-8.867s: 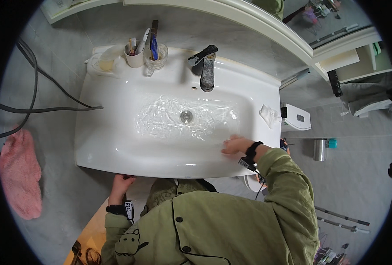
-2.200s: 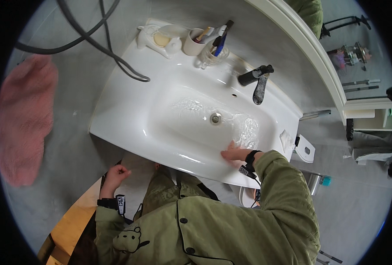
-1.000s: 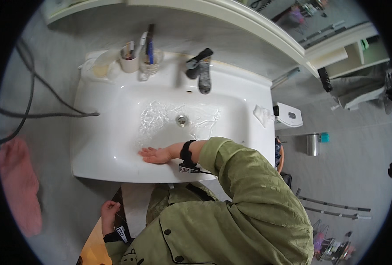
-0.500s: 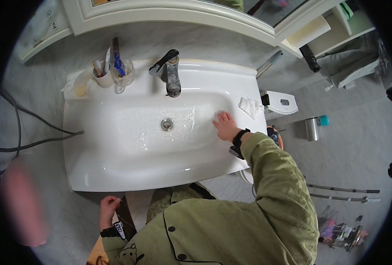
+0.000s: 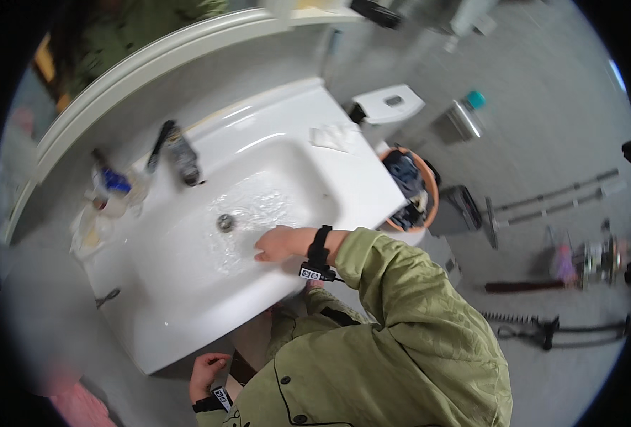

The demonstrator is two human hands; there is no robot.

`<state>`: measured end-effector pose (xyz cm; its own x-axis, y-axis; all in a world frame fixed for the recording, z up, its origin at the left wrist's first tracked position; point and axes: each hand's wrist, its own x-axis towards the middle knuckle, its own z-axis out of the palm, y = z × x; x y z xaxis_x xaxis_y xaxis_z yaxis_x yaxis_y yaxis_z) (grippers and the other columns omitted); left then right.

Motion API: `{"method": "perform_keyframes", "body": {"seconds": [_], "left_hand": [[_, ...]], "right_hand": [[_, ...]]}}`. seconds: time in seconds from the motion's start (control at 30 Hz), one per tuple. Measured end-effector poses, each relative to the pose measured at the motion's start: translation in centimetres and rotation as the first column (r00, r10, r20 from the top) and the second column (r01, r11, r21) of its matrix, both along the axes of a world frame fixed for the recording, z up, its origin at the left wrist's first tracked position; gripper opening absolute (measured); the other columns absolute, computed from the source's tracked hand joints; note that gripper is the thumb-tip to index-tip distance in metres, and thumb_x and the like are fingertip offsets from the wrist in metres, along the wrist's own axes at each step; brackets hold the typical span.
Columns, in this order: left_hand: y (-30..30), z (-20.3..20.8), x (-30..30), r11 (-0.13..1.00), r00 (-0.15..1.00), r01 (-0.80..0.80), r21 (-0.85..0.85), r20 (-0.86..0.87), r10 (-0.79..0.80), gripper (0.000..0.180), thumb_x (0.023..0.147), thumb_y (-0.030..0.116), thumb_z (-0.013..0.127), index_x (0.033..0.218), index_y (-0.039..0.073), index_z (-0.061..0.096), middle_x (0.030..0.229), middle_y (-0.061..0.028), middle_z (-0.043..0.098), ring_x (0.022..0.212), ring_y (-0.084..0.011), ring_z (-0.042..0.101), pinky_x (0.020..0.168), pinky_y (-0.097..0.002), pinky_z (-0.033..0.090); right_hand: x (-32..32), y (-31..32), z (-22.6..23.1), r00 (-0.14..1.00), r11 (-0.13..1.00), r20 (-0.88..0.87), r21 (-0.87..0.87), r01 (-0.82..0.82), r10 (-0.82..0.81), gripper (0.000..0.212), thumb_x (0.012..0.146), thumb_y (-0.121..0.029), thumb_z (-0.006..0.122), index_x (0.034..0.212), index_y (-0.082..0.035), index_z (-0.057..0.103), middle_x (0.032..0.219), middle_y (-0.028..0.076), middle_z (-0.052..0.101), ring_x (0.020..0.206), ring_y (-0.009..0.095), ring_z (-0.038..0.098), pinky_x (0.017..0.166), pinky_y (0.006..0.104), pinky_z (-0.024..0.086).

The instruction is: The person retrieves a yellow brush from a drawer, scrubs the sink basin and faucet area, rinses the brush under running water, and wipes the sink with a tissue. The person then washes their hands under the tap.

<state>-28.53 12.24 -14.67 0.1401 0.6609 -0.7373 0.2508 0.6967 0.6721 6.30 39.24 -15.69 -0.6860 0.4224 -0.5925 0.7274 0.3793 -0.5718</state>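
A white washbasin [image 5: 170, 299] holds shallow rippling water around its round metal drain [image 5: 225, 223]. Inside the bowl, my right hand [image 5: 276, 244] reaches down to the wet surface near its front slope. Its fingers bend downward and are loosely apart, with nothing visible in them. A black strap with a small tag circles that wrist. Below the basin's front edge, my left hand [image 5: 209, 371] hangs away from it, fingers loosely stretched and holding nothing I can see. A worn dark faucet [image 5: 182, 155] stands at the back rim.
A crumpled white cloth [image 5: 334, 137] lies on the right rim. Cups with brushes [image 5: 115, 186] stand at the back left. Right of the basin are an orange basket [image 5: 431, 186] of dark clothes and a grey bin [image 5: 458, 211]. A mirror cabinet frame [image 5: 159, 60] overhangs the back.
The view has turned and shifted rightward. My right hand has moved from the bowl's right wall toward its front slope, closer to the drain. My left hand stays below the front edge.
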Motion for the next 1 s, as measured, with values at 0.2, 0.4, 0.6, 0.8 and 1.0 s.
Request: {"method": "perform_keyframes", "body": {"seconds": [0.2, 0.4, 0.6, 0.8, 1.0], "left_hand": [[1.7, 1.0, 9.9, 0.993, 0.989, 0.108, -0.048, 0.103, -0.103, 0.013, 0.078, 0.0, 0.064, 0.091, 0.0, 0.06, 0.075, -0.0025, 0.061, 0.069, -0.011, 0.057, 0.066, -0.026, 0.048], [2.0, 2.2, 27.1, 0.908, 0.908, 0.419, 0.006, 0.003, -0.419, 0.009, 0.087, 0.012, 0.059, 0.082, 0.006, 0.055, 0.068, -0.001, 0.057, 0.061, -0.0107, 0.055, 0.059, -0.0263, 0.047], [-0.1, 3.2, 57.6, 0.642, 0.668, 0.744, 0.188, -0.17, -0.724, 0.029, 0.09, 0.028, 0.057, 0.074, 0.005, 0.054, 0.059, 0.0009, 0.05, 0.056, -0.0102, 0.048, 0.053, -0.0271, 0.04], [-4.9, 2.5, 92.9, 0.501, 0.505, 0.808, 0.311, 0.072, -0.86, 0.027, 0.09, 0.025, 0.057, 0.074, 0.004, 0.052, 0.065, -0.0002, 0.05, 0.062, -0.0102, 0.047, 0.059, -0.0265, 0.04], [-2.2, 5.0, 123.8, -0.018, 0.07, 0.798, 0.603, -0.122, -0.99, 0.007, 0.082, 0.009, 0.066, 0.083, 0.004, 0.061, 0.072, -0.0005, 0.06, 0.068, -0.0086, 0.055, 0.063, -0.0242, 0.045]], "right_hand": [[13.1, -7.5, 5.8, 0.996, 0.927, 0.058, 0.374, 0.041, -0.067, 0.057, 0.094, -0.051, 0.032, 0.127, -0.009, 0.05, 0.133, 0.014, 0.047, 0.125, 0.035, 0.041, 0.104, 0.0522, 0.029], [34.3, -19.0, 6.5, 0.856, 0.774, -0.382, 0.396, 0.493, -0.35, 0.037, 0.088, -0.033, 0.052, 0.115, -0.009, 0.057, 0.117, 0.014, 0.055, 0.114, 0.035, 0.047, 0.095, 0.0511, 0.036], [64.2, -40.4, 1.8, 0.629, 0.588, -0.076, 0.284, 0.757, -0.774, 0.029, 0.08, -0.026, 0.055, 0.102, -0.007, 0.062, 0.098, 0.017, 0.063, 0.097, 0.035, 0.058, 0.086, 0.0572, 0.039], [89.1, -64.4, -1.0, 0.227, 0.294, 0.257, 0.261, 0.92, -0.939, 0.035, 0.081, -0.032, 0.054, 0.105, -0.009, 0.061, 0.105, 0.016, 0.062, 0.103, 0.034, 0.057, 0.085, 0.0585, 0.04], [102.4, -76.4, -2.9, -0.035, -0.005, 0.168, 0.178, 0.984, -0.985, 0.039, 0.081, -0.033, 0.057, 0.108, -0.006, 0.062, 0.098, 0.018, 0.065, 0.094, 0.038, 0.06, 0.082, 0.0439, 0.048]]}}
